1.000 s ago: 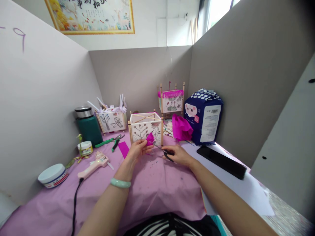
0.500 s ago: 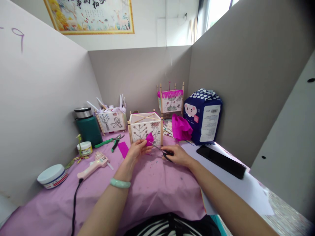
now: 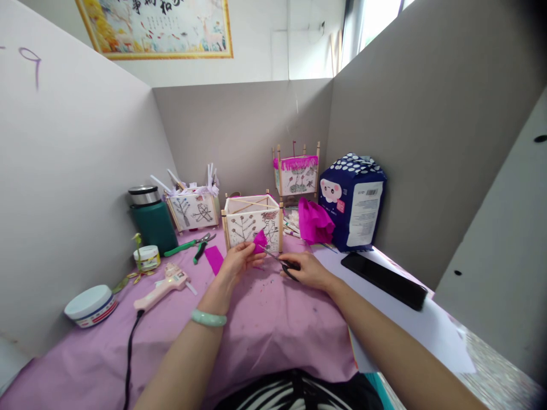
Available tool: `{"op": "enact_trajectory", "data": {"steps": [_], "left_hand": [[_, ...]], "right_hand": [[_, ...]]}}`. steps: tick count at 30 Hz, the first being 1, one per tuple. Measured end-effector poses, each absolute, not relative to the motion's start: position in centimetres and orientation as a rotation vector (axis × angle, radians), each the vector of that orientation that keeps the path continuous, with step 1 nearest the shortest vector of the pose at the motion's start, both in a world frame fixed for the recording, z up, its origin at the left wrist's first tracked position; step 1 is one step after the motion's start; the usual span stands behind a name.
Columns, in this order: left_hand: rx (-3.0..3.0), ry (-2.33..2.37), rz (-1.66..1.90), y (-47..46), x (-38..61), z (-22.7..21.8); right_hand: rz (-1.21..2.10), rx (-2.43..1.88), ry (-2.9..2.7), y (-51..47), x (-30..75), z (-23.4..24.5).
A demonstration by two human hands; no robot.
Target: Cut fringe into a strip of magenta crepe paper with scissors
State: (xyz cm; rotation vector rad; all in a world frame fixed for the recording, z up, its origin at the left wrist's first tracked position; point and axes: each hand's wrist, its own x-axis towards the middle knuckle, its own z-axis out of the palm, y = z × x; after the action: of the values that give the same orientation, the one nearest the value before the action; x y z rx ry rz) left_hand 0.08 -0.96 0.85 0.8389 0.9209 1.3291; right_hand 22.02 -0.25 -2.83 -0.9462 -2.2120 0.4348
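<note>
Left hand (image 3: 242, 261) and right hand (image 3: 308, 271) work near each other over the bench (image 3: 277, 324), the fingers of each closed on something. Just beyond stands the nearer box (image 3: 245, 225), its stick frame up and its drawn panel in place, though its near rim bears no fringe. Behind it to the right, the farther box (image 3: 297, 179) already carries magenta fringe along its top edge, so it looks further along. Crumpled magenta paper (image 3: 314, 222) lies at the right; a flat magenta strip (image 3: 214, 259) lies left of the hands, seemingly uncut. Scissors (image 3: 291, 271) sit in the right hand's grip, blades reaching the magenta piece (image 3: 260, 240) pinched by the left hand before the nearer box. Cutting seems partway; whether the blades bite is too small to tell.
</note>
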Motion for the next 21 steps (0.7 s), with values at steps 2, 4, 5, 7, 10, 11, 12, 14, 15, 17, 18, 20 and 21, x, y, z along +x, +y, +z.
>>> {"op": "enact_trajectory", "data": {"steps": [2, 4, 5, 7, 10, 11, 12, 14, 15, 17, 18, 20, 21], "left_hand": [[0.846, 0.917, 1.325, -0.95, 0.06, 0.83], [0.851, 0.911, 1.328, -0.96, 0.04, 0.82], [0.851, 0.909, 1.329, -0.96, 0.03, 0.82], [0.848, 0.905, 1.329, -0.94, 0.01, 0.80], [0.840, 0.903, 1.330, -0.83, -0.02, 0.74], [0.838, 0.902, 1.329, -0.79, -0.03, 0.72], [0.835, 0.902, 1.328, -0.75, -0.04, 0.70], [0.830, 0.903, 1.327, -0.70, -0.04, 0.67], [0.827, 0.903, 1.328, -0.68, -0.05, 0.66], [0.827, 0.900, 1.330, -0.66, -0.06, 0.63], [0.830, 0.899, 1.330, -0.64, -0.08, 0.60], [0.838, 0.897, 1.324, -0.61, -0.11, 0.56], [0.842, 0.901, 1.316, -0.60, -0.12, 0.55]], "right_hand": [[0.448, -0.948, -2.213, -0.23, 22.03, -2.87], [0.456, -0.947, -2.213, -0.24, 22.04, -2.83], [0.460, -0.944, -2.212, -0.26, 22.05, -2.81], [0.465, -0.941, -2.210, -0.30, 22.06, -2.75], [0.468, -0.947, -2.203, -0.34, 22.06, -2.71], [0.471, -0.949, -2.200, -0.33, 22.06, -2.72], [0.474, -0.951, -2.199, -0.32, 22.06, -2.73], [0.480, -0.952, -2.201, -0.26, 22.07, -2.79], [0.479, -0.954, -2.202, -0.22, 22.08, -2.82], [0.470, -0.960, -2.202, -0.15, 22.11, -2.89], [0.467, -0.963, -2.201, -0.12, 22.12, -2.93], [0.464, -0.966, -2.197, -0.07, 22.13, -2.99], [0.463, -0.966, -2.196, -0.06, 22.13, -3.02]]}}
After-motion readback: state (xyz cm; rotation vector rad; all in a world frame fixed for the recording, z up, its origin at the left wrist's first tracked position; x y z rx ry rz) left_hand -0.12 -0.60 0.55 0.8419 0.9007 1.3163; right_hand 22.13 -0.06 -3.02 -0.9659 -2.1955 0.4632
